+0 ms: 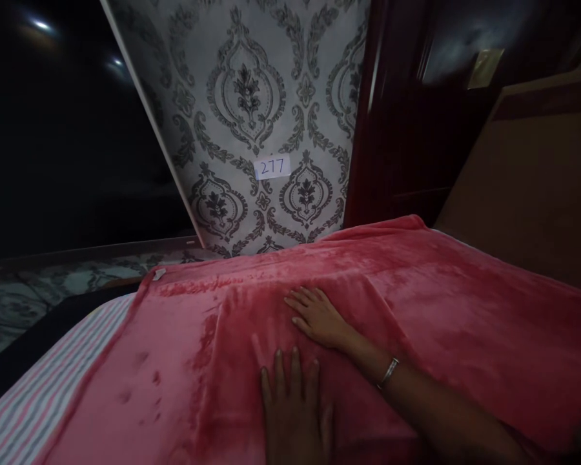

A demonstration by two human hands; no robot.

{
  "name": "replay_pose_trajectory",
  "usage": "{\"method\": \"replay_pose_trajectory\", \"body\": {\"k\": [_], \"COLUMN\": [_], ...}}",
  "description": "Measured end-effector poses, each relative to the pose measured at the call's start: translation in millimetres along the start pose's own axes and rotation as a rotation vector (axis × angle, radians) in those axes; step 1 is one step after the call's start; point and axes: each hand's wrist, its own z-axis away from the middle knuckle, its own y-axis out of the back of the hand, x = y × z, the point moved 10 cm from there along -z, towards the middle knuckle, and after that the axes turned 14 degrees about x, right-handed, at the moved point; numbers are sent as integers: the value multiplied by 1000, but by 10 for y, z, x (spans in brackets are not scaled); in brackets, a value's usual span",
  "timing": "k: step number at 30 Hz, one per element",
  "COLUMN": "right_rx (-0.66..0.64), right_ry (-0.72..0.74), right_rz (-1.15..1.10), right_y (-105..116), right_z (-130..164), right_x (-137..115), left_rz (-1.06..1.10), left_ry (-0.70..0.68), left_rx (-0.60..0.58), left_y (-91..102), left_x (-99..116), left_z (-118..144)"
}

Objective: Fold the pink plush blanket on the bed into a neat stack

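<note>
Both hands lie flat with fingers spread on the pink fleece blanket [416,310] covering the bed: left hand [295,413] nearest, right hand [319,320] just beyond. Striped sheet [43,400] shows at left. Smoothing is best done with even palm pressure, working outward toward the edges.

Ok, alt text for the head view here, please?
Both hands lie flat, fingers spread, on a pink fleece blanket covering a bed: left hand nearest the camera, right hand beyond it, a bangle on that wrist. Striped sheet shows left; a "277" label hangs on damask wallpaper.

damask wallpaper [252,97] w/ 277 label [272,167], dark wood door [407,129], dim rm
</note>
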Motion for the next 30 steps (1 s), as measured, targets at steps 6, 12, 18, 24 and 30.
{"method": "replay_pose_trajectory", "body": {"k": [6,12,18,24,30], "right_rx": [10,-17,17,-12,27], "right_ry": [8,-67,-164,-227,-214], "right_rz": [7,13,45,104,121], "right_y": [30,308,576,561,453], "right_z": [-35,161,900,1179,1216], "right_x": [-3,-103,-106,-88,-90], "left_rz": [-2,-3,53,-49,-127], "left_ry": [-30,-21,19,99,81], "left_rx": [-92,-135,-330,-338,-323], "left_y": [80,218,407,422,30], "left_x": [2,43,-24,-326,-541], "left_z": [-93,-156,-448,-925,-822]}}
